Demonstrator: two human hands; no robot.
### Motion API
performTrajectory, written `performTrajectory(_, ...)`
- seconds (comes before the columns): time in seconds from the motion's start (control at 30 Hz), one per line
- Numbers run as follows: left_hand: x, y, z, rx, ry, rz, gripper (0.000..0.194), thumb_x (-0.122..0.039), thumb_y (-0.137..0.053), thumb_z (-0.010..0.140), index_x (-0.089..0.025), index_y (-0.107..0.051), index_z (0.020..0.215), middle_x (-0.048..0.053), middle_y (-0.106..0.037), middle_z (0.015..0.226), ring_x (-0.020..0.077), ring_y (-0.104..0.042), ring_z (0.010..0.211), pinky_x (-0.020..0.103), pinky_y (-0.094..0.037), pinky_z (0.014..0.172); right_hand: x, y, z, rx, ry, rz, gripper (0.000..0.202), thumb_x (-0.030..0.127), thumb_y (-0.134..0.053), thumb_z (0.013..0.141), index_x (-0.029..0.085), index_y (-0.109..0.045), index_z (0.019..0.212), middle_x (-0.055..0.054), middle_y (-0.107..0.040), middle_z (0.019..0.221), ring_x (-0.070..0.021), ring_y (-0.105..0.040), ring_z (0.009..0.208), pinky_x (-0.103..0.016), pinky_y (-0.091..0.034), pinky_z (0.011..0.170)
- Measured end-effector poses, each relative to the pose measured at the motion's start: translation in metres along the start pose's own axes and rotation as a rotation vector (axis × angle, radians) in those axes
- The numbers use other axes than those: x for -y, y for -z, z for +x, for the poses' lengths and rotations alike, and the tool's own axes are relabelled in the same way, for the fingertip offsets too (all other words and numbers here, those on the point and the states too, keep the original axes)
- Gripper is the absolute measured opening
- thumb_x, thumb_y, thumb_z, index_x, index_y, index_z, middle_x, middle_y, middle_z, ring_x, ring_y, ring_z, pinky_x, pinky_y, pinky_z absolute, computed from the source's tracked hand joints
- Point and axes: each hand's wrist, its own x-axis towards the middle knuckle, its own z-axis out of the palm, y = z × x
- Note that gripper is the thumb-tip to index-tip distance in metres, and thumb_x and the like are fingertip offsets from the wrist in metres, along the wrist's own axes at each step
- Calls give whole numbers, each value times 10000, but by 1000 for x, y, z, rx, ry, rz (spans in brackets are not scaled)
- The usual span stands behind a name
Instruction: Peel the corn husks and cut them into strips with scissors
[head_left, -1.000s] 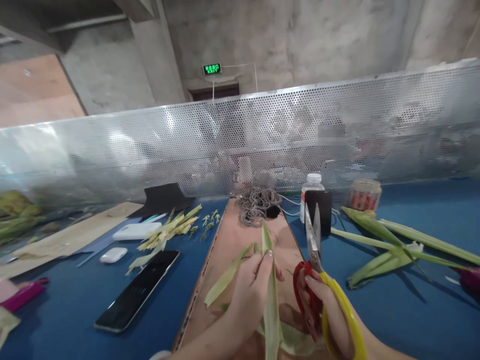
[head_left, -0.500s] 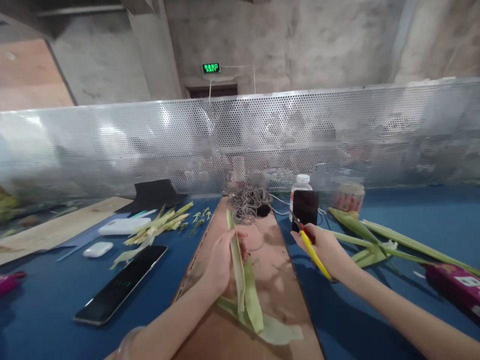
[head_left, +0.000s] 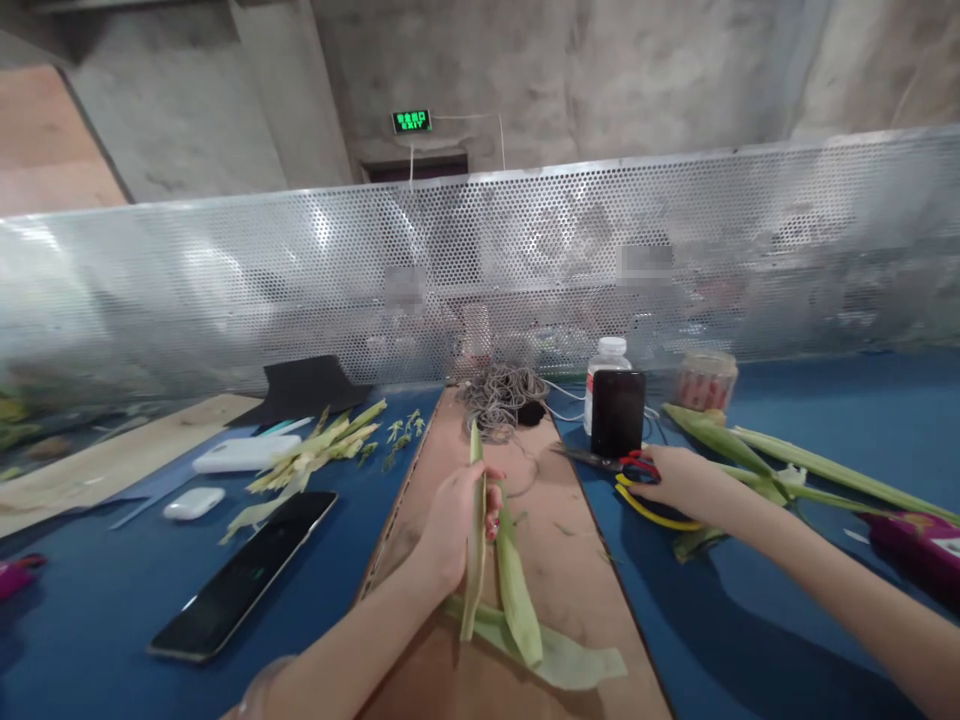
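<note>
My left hand [head_left: 454, 515] grips a long pale green leaf strip [head_left: 474, 530] over the brown board [head_left: 547, 560], its tip pointing away from me. More leaf pieces [head_left: 525, 620] lie on the board under it. My right hand [head_left: 679, 482] is stretched out to the right and rests on the handles of the red and yellow scissors [head_left: 634, 475]. The scissors lie flat on the blue table [head_left: 750, 620], blades pointing left, just in front of a black phone [head_left: 617, 412] standing upright.
A white bottle [head_left: 607, 352], a jar [head_left: 706, 380] and long green leaves [head_left: 787, 465] are at the right. A coil of twine [head_left: 502, 395] lies at the board's far end. At left are trimmed strips [head_left: 322, 455], a phone [head_left: 244, 575], earbud case [head_left: 193, 502]. A perforated metal screen [head_left: 300, 290] closes the back.
My right hand swung the scissors from beside the leaf out to the right and lowered them onto the table. My left hand moved the leaf strip forward along the board.
</note>
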Motion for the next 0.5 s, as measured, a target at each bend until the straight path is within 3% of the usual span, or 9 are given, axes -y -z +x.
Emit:
performTrajectory(0.07, -1, 1, 0, 12, 0, -22, 214, -353, -480, 724, -141, -516, 725, -46, -466, 474, 58, -393, 370, 180, -299, 384, 1, -1, 1, -6, 48, -51, 239, 315, -607, 682, 105, -622, 794, -151, -652, 745, -279, -609, 715, -350, -450, 649)
performTrajectory(0.13, -2, 2, -2, 33, -3, -25, 220, -346, -474, 732, -135, -533, 753, -30, -499, 500, 75, -446, 412, 191, -341, 419, 8, 0, -1, -97, 119, -62, 230, 292, -558, 731, 91, -616, 828, -166, -633, 826, -297, -576, 828, -387, -435, 741)
performTrajectory(0.23, -1, 0, -6, 100, -5, 3, 271, -347, -466, 750, -111, -561, 843, 9, -554, 549, 114, -522, 491, 226, -399, 485, 31, 4, -11, -250, 212, 124, 182, 237, -451, 808, 125, -590, 846, -118, -611, 840, -232, -557, 841, -341, -440, 758)
performTrajectory(0.37, -2, -4, -10, 155, 48, -107, 379, -355, -464, 779, -140, -516, 1087, -6, -543, 559, 99, -510, 491, 217, -403, 503, 66, 9, -33, -186, 412, 287, 160, 190, -413, 832, 152, -568, 842, -65, -577, 786, -174, -544, 766, -293, -437, 707)
performTrajectory(0.5, -22, 7, 0, 150, 83, -310, 401, -285, -479, 783, -209, -463, 1176, -90, -319, 468, 38, -327, 375, 147, -281, 402, 78, 8, -43, -129, 543, 291, 194, 173, -383, 848, 158, -575, 829, -49, -543, 720, -165, -515, 711, -283, -421, 659)
